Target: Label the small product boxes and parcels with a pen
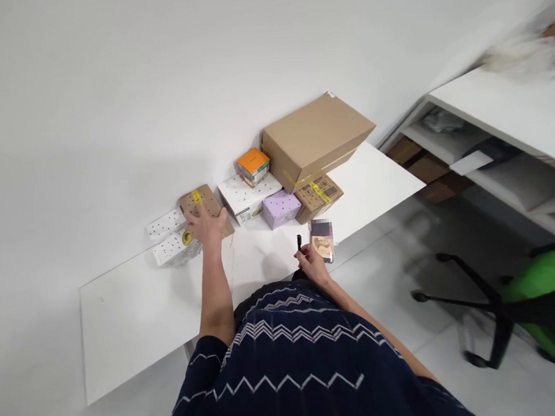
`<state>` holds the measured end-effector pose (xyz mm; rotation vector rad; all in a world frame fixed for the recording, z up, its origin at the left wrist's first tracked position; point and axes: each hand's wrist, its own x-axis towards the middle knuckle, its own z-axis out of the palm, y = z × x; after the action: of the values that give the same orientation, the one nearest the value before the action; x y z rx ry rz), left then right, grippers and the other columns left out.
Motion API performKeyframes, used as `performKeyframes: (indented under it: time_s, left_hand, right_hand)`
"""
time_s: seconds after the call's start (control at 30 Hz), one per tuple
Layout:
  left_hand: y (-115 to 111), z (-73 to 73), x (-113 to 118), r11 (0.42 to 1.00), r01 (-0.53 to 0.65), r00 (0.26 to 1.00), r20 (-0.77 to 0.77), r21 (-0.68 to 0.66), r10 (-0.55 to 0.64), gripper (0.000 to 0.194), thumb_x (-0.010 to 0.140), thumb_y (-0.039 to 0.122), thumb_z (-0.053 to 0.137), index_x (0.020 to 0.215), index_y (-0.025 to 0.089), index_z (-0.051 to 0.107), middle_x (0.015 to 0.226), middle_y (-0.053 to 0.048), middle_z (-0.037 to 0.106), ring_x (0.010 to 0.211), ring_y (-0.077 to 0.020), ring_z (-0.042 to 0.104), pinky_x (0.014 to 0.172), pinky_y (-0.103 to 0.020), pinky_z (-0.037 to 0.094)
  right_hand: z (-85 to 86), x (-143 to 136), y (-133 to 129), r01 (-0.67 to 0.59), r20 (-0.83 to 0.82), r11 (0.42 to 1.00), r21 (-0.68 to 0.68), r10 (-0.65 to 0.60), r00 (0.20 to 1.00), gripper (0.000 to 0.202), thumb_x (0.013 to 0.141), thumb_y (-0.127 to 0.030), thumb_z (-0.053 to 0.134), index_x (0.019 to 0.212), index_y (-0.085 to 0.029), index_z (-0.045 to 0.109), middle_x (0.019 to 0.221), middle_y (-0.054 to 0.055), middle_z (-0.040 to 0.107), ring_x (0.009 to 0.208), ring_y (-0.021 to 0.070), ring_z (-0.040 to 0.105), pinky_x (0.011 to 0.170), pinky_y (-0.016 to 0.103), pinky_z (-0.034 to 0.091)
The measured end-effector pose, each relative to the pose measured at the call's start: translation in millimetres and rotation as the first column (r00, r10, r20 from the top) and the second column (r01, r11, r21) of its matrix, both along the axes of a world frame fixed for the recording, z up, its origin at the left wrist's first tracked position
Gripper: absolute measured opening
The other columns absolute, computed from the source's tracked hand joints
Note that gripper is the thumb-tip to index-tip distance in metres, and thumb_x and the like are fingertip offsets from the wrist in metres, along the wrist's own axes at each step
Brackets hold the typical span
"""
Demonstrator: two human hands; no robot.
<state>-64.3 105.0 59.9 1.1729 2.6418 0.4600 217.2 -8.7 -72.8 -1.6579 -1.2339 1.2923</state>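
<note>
My left hand point(206, 226) has its fingers spread over a brown dotted cardboard box point(215, 204) with yellow tape. Its fingertips also reach the edge of a white dotted box point(174, 249) with an avocado picture; whether they press on either box I cannot tell. Behind that lies another white dotted box point(165, 224). Near the table's front edge, my right hand point(314, 266) is closed around a black pen point(299, 242), which points up and away from me. Just beside this hand lies a phone-like flat thing point(322, 243), partly blurred out.
On the white table point(131, 318) stand a large brown carton point(319, 133), an orange box point(253, 165) on a white box point(242, 198), a lilac box point(281, 207) and a taped brown box point(318, 196). Rightward are a shelf unit point(507, 116) and a green chair point(546, 275).
</note>
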Motion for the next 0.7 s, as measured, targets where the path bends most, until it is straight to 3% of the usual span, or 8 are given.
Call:
performKeyframes:
  time_s: [0.17,0.37,0.47,0.53,0.6,0.7]
  left_hand:
    - [-28.4,14.7,3.6,0.999,0.015,1.000,0.022,0.046,-0.016,0.088,0.074,0.062,0.063,0.151,0.034,0.030,0.158,-0.013,0.015,0.133,-0.0478,0.037,0.098,-0.063,0.044]
    - [-112.8,30.7,14.0,0.964,0.207,0.978,-0.049,0.169,-0.201,0.092,0.071,0.049,0.072,0.151,0.029,0.031,0.152,-0.016,0.021,0.139,-0.0473,0.029,0.107,-0.067,0.036]
    - [-145.9,19.4,16.0,0.898,0.389,0.921,-0.069,0.205,-0.383,0.095,0.066,0.043,0.076,0.150,0.025,0.035,0.148,-0.019,0.025,0.138,-0.0479,0.029,0.106,-0.069,0.034]
    - [-155.4,4.7,16.3,0.832,0.514,0.856,-0.059,0.207,-0.514,0.096,0.064,0.041,0.077,0.149,0.023,0.037,0.145,-0.019,0.028,0.137,-0.0460,0.030,0.107,-0.066,0.036]
    - [-153.8,-11.9,17.1,0.751,0.626,0.774,-0.054,0.210,-0.631,0.095,0.063,0.040,0.077,0.148,0.022,0.038,0.142,-0.019,0.030,0.138,-0.0438,0.031,0.108,-0.063,0.036]
    - [-134.0,-31.3,19.8,0.610,0.759,0.638,-0.068,0.229,-0.767,0.090,0.062,0.037,0.077,0.145,0.020,0.044,0.139,-0.019,0.033,0.137,-0.0422,0.033,0.112,-0.059,0.032]
  right_hand:
    - [-1.1,2.6,-11.1,0.053,0.016,0.998,-0.019,-0.052,0.998,0.027,0.078,-0.049,0.054,0.083,-0.024,0.045,0.079,0.002,0.067,0.053,0.0157,0.059,0.056,0.031,0.049]
    - [7.2,-3.7,-20.2,0.087,-0.024,0.995,-0.039,-0.088,0.996,0.026,0.077,-0.048,0.056,0.084,-0.024,0.046,0.081,0.002,0.066,0.057,0.0154,0.059,0.052,0.028,0.048]
    - [12.7,-6.9,-21.2,0.088,-0.056,0.995,-0.046,-0.091,0.994,0.027,0.078,-0.048,0.056,0.085,-0.024,0.046,0.082,0.001,0.066,0.056,0.0149,0.058,0.051,0.027,0.046]
    - [15.7,-8.0,-21.0,0.089,-0.069,0.995,-0.053,-0.092,0.993,0.028,0.078,-0.049,0.057,0.085,-0.024,0.045,0.080,0.001,0.066,0.056,0.0149,0.058,0.050,0.027,0.045]
    - [18.3,-7.8,-20.4,0.087,-0.065,0.994,-0.060,-0.091,0.994,0.028,0.078,-0.049,0.058,0.085,-0.024,0.045,0.078,0.001,0.066,0.056,0.0150,0.058,0.051,0.027,0.045]
    - [21.3,-4.8,-19.0,0.079,-0.052,0.995,-0.064,-0.083,0.995,0.028,0.078,-0.048,0.057,0.084,-0.024,0.044,0.077,0.000,0.065,0.054,0.0144,0.058,0.052,0.027,0.046]
